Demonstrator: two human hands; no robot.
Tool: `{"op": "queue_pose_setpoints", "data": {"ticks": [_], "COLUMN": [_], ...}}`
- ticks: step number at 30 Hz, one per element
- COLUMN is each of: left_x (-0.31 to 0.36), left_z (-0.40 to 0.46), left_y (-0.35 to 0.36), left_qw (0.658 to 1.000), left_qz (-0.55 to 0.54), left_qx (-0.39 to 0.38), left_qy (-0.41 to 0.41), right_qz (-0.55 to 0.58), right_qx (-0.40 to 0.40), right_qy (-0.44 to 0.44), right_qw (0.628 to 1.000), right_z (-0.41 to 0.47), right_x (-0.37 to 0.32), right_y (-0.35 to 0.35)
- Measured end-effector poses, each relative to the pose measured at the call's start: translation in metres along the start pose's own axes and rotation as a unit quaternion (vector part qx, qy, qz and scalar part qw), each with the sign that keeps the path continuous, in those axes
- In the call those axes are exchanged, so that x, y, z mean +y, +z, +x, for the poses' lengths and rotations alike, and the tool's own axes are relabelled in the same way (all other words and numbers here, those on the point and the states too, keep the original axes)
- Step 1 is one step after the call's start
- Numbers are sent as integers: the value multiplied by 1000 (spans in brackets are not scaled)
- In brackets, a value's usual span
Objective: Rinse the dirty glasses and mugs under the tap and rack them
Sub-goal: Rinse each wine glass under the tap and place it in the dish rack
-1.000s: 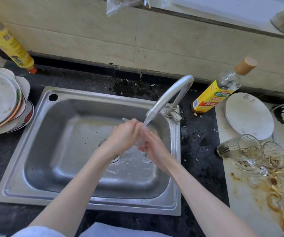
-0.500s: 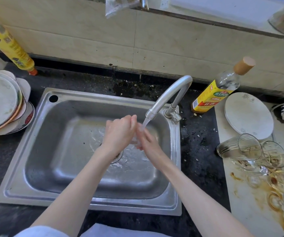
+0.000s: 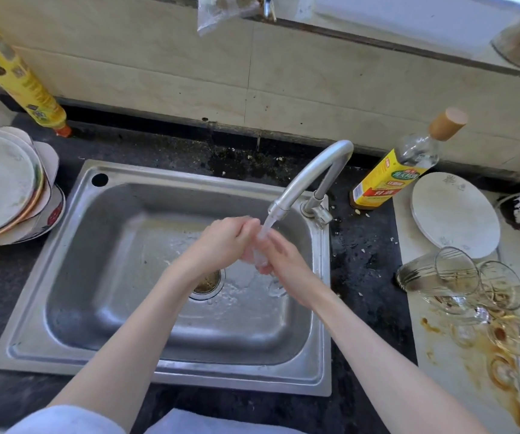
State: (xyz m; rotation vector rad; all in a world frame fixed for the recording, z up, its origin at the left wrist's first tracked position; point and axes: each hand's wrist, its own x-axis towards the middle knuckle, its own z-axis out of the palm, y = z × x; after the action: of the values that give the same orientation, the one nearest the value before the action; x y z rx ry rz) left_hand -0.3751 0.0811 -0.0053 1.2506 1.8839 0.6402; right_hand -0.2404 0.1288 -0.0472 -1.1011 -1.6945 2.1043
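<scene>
Nearest the camera, two bare forearms reach forward over the front rim of the steel sink (image 3: 164, 375), which is the landmark here. Above the basin, just right of the drain (image 3: 207, 281), the left hand (image 3: 224, 242) and the right hand (image 3: 283, 261) meet under the running water. Both have their fingers curled around a small clear glass (image 3: 260, 256), the left hand from the left side, the right hand from the right and below. The glass is mostly hidden by fingers and water, so its shape is hard to read; a round clear part shows just below the right hand. The stream falls from the tap (image 3: 307, 180), which rises from the sink's back right corner and arches toward the hands.

On the bench to the right of the sink lies a stained white board (image 3: 446, 355) carrying a cluster of dirty glasses (image 3: 459, 277) on their sides, smeared brown. Behind them rests a white plate (image 3: 454, 213), and a yellow-labelled bottle (image 3: 390, 180) stands near the tap's base. Left of the sink sits a stack of plates (image 3: 5, 183), with a yellow container (image 3: 17, 79) against the tiled wall beyond it.
</scene>
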Motion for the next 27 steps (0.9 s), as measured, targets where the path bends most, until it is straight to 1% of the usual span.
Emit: {"op": "queue_pose_setpoints", "data": {"ticks": [2, 3, 5, 7, 8, 10, 12, 13, 15, 16, 18, 20, 22, 23, 25, 27], "left_x": [-3, -4, -8, -11, -11, -9, -3, -2, -5, -7, -15, -17, -17, -16, -15, -13], "left_z": [-1, -2, -4, -7, -8, -6, -4, -3, -3, -4, -6, -6, -5, -4, -3, -2], "left_y": [-3, -5, -8, -7, -5, 0, 2, 1, -2, -5, -8, -6, -2, 0, 4, 11], "left_qw": [999, 998, 994, 990, 990, 995, 1000, 999, 995, 991, 986, 987, 988, 987, 986, 981], "left_qz": [-41, -64, -101, -126, -124, -82, -26, -26, -94, -129, -163, -162, -156, -154, -132, -136], "left_qx": [3, 5, 0, -13, -14, 1, 16, 15, -7, -17, -19, -8, 17, 41, 98, 134], "left_qy": [14, 26, 49, 66, 67, 53, 4, -18, -31, -29, -18, -3, 4, 3, 10, 27], "right_qz": [4, 35, 121, 140, 137, 125, 84, 57, 23, 9, -33, -64, -45, -31, -25, -16], "right_qx": [9, -8, -80, -133, -136, -101, -43, -16, 21, 28, -1, -67, -102, -96, -54, -26], "right_qy": [-3, 13, 64, 118, 131, 124, 94, 81, 54, 46, 69, 118, 141, 142, 132, 122], "right_qw": [1000, 999, 987, 974, 973, 979, 991, 995, 998, 999, 997, 989, 984, 985, 989, 992], "right_z": [2, 2, 3, 3, 4, 4, 3, 2, -1, -2, -3, -6, -8, -9, -12, -12], "right_x": [2, 0, -5, -10, -9, -5, -3, -4, -2, -2, -6, -12, -12, -11, -12, -12], "right_y": [-1, -3, -10, -17, -19, -17, -8, -5, -5, -8, -16, -22, -23, -21, -16, -11]}}
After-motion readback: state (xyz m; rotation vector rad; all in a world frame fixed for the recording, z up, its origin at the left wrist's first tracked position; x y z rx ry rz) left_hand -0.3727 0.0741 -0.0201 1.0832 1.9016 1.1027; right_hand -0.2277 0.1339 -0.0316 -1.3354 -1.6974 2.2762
